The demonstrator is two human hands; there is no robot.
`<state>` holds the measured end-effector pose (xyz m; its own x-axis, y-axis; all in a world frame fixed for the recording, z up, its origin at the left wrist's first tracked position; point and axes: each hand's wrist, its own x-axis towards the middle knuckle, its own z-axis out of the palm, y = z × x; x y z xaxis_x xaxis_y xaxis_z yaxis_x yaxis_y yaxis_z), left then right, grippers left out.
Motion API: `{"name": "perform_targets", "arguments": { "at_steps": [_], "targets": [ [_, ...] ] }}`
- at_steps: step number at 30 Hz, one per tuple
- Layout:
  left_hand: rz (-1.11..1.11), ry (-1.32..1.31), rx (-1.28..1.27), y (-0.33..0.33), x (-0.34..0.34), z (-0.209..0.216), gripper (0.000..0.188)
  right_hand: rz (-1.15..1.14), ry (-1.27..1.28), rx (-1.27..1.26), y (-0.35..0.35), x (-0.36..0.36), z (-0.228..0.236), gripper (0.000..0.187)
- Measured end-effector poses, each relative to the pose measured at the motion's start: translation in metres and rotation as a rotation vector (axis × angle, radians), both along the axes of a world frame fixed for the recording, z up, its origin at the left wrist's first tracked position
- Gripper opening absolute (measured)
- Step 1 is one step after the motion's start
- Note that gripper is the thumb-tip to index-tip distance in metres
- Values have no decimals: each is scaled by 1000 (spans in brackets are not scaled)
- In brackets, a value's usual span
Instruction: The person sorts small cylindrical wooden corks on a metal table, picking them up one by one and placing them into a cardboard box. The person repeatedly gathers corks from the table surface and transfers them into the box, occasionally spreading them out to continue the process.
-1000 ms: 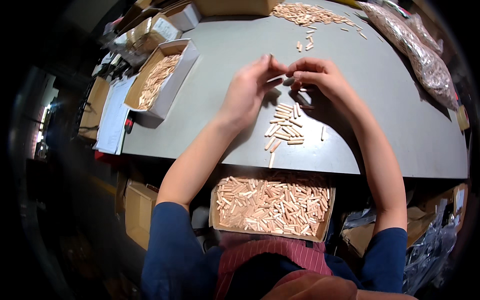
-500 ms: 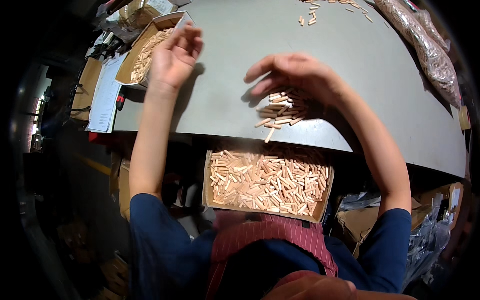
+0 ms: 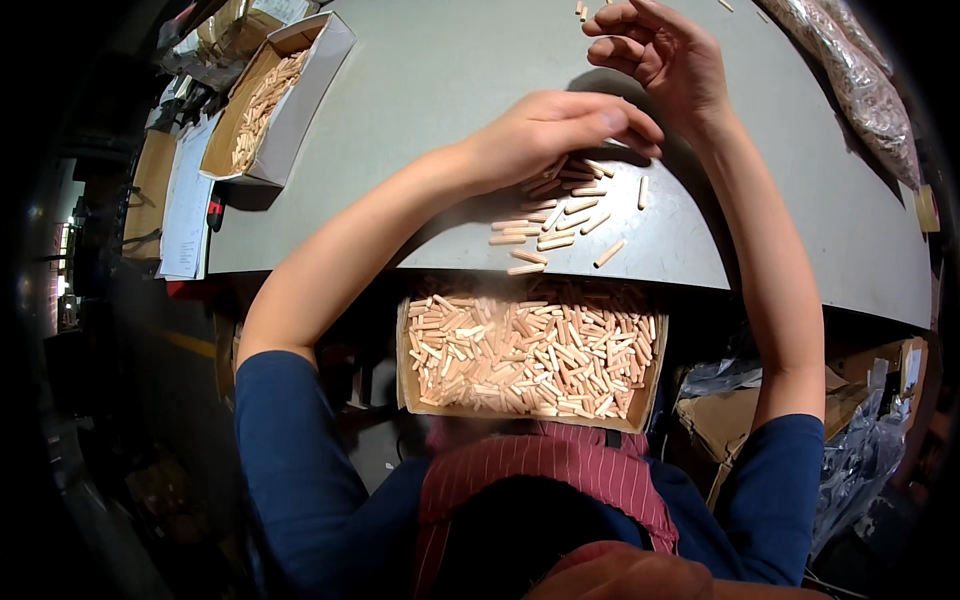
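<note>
Left hand point(image 3: 575, 130) has moved from carton point(image 3: 306, 115), upper left, to above wooden dowel pins point(image 3: 556, 240), frame centre; fingers slack, grip indeterminable. Right hand point(image 3: 662, 58), upper right: fingers half-curled, palm bare. Printed sheet point(image 3: 188, 205), left: illegible.

Hands numbered two: one left hand point(image 3: 575, 125), one right hand point(image 3: 672, 62). The worktop point(image 3: 430, 60), one, bore more than a dozen loose wooden pegs point(image 3: 610, 253) before the hands, some partly hidden. Boxes of pegs came to two: one white-sided box point(image 3: 300, 110), one brown box point(image 3: 530, 419), their contents too many to tally. Striped apron point(image 3: 540, 462): one was worn.
</note>
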<state>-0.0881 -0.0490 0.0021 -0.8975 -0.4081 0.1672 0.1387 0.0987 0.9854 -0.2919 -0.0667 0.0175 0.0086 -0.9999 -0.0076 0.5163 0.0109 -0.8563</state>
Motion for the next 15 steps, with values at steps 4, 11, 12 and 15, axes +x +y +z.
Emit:
{"name": "perform_targets", "arguments": {
  "at_steps": [4, 11, 12, 15],
  "targets": [
    [-154, -17, -53, 8, -9, 1, 43, 181, -9, -11, 1, -4, -3, 35],
    [-254, -133, -22, 30, 17, 15, 50, 163, 33, 13, 1, -3, -3, 29],
    [-256, -179, -35, 35, 22, 18, 51, 155, 28, 31, 4, -2, -2, 28],
    [-303, -189, 98, 55, 36, 28, 55, 132, 70, 12, 8, 1, 1, 25]
  ]
}}
